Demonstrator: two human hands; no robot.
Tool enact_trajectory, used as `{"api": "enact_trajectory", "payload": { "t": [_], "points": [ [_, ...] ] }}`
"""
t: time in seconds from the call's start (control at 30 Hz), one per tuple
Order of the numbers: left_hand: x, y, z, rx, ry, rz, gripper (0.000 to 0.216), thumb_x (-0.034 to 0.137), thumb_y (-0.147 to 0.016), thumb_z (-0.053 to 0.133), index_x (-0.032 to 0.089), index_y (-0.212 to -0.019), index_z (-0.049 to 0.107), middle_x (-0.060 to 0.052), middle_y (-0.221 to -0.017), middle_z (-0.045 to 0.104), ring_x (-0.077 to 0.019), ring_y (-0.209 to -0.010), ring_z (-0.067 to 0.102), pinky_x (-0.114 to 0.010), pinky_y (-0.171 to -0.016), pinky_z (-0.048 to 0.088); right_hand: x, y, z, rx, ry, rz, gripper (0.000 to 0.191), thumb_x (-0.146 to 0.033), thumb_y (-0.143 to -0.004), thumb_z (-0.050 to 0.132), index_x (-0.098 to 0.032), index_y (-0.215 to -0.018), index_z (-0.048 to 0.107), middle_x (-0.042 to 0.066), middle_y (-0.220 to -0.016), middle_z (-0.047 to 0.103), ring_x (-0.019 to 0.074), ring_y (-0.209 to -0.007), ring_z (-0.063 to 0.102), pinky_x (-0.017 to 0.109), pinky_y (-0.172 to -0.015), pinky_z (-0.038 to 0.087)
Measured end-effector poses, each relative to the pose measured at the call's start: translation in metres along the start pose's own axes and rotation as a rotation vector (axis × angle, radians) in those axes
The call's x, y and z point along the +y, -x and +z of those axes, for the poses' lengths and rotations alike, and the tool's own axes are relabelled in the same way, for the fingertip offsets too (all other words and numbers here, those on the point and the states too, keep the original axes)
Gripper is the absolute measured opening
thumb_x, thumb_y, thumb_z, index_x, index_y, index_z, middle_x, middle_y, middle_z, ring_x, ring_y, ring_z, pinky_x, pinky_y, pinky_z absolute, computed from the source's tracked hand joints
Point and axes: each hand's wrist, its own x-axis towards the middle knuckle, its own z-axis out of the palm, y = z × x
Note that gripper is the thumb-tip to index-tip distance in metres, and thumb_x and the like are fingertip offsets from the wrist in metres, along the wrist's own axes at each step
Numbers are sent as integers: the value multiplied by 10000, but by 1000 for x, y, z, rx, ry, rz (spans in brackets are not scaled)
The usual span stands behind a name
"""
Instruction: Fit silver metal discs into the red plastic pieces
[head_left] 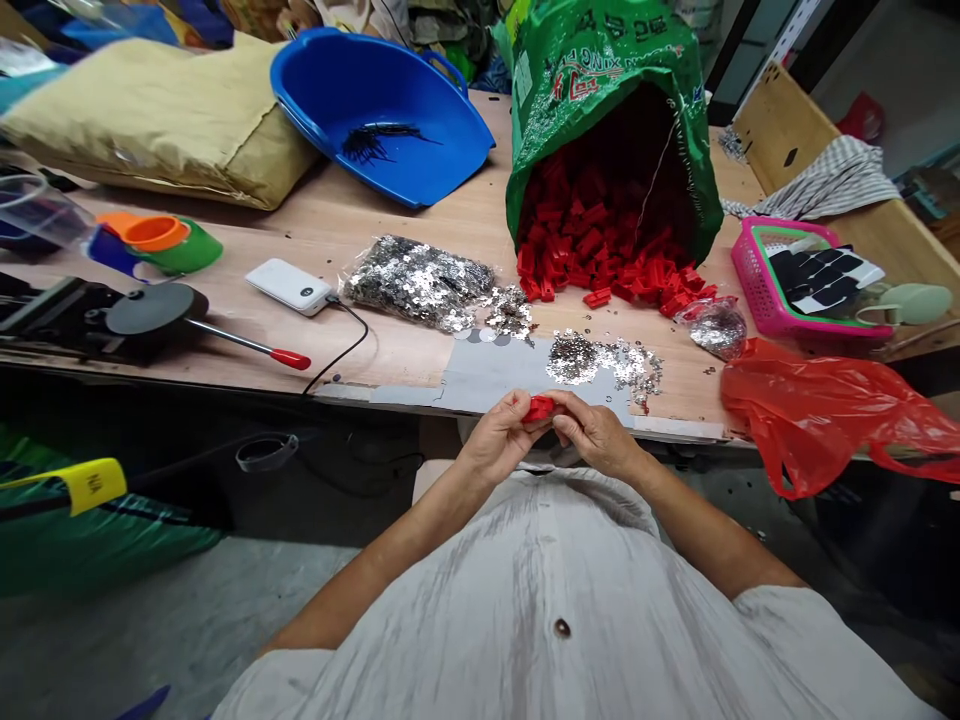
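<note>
A small red plastic part (540, 408) is held in front of my body at the table's front edge. My left hand (499, 435) grips its left side between thumb and fingers. Closed in a pinch at the part's right end is my right hand (596, 432); whether a tiny piece sits between those fingertips is hidden. Just beyond the hands lies a loose pile of small silvery metal pieces (574, 357) on a grey sheet (480, 375). Behind that, a green sack (600, 60) spills many similar red parts (585, 235).
A clear bag of metal pieces (412, 280), a white power bank (289, 287) with a cable and a lever tool (157, 310) lie leftward. Farther back are a blue basin (450, 150) and brown sack (150, 110). A pink basket (757, 280) and red plastic bag (817, 410) stand right.
</note>
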Motion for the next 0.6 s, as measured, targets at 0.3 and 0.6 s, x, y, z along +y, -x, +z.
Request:
{"api": "enact_trajectory", "payload": {
  "t": [0.3,0.6],
  "points": [
    [-12,5,11,97,41,20,201,299,-760,760,170,-733,609,1,-787,632,-143,-834,640,-372,-998,509,4,1,5,152,142,-24,363,-359,-1016,344,-264,-1237,615,30,-1100,724,173,-923,682,261,-807,483],
    [-22,13,-25,194,-94,-198,276,266,-731,802,167,-757,546,-26,-831,697,-202,-890,719,-346,-862,575,29,-36,-37,135,275,190,361,-387,-1008,379,-257,-1261,603,38,-979,722,196,-860,662,288,-760,475]
  ]
}}
